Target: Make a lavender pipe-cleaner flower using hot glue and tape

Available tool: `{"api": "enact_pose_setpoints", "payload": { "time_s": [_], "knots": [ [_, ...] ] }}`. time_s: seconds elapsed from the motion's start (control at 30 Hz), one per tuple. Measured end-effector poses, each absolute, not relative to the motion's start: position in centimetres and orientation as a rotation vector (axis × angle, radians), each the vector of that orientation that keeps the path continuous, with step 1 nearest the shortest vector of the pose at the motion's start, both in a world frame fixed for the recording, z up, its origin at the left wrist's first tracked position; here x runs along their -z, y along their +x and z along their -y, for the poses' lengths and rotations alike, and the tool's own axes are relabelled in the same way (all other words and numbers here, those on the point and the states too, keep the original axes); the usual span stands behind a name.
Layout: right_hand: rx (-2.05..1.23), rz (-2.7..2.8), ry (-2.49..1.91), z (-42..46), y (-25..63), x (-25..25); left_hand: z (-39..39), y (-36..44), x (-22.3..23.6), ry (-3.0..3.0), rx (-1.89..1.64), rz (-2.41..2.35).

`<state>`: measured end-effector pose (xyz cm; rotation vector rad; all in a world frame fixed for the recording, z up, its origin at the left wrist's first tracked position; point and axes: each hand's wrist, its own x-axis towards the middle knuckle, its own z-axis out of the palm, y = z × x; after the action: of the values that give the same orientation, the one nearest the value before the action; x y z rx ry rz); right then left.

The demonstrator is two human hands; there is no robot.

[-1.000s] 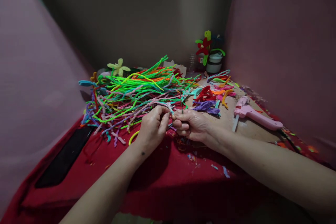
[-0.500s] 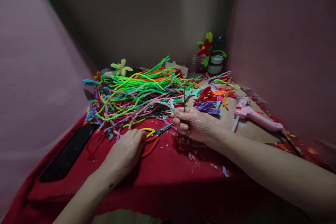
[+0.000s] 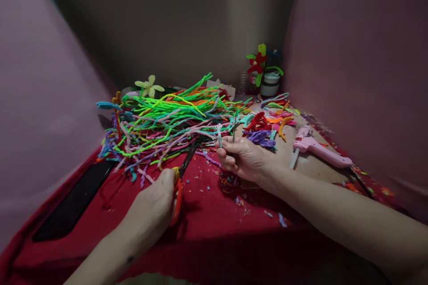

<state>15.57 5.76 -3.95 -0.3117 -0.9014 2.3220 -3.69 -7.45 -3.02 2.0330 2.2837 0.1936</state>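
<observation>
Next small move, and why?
Probably swing the scissors right, toward the white-tipped piece: the right hand pinches it tip up, while the left hand holds the scissors with blades aimed at the colourful pile, away from that piece.

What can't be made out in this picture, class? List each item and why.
All in the head view:
Left hand: fingertips hidden behind it.
Scissors: blade tips blurred against dark stems.
Small label: print too small.
Right arm: upper part cut off by the edge.
</observation>
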Motion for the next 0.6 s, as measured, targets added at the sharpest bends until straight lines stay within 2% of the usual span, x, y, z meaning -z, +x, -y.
{"api": "enact_pose_setpoints", "payload": {
  "time_s": [0.17, 0.37, 0.6],
  "knots": [
    [-2.434, 0.889, -0.273, -5.5, 15.8, 3.8, 6.1, -2.2, 2.1, 2.215, 0.113, -2.262],
    [-2.572, 0.874, -0.247, -5.4, 16.1, 3.7, 5.2, -2.1, 1.5, 2.217, 0.232, -2.328],
    [-2.480, 0.939, -0.262, -5.3, 16.0, 3.7, 5.3, -2.2, 1.7, 2.303, 0.270, -2.296]
  ]
}}
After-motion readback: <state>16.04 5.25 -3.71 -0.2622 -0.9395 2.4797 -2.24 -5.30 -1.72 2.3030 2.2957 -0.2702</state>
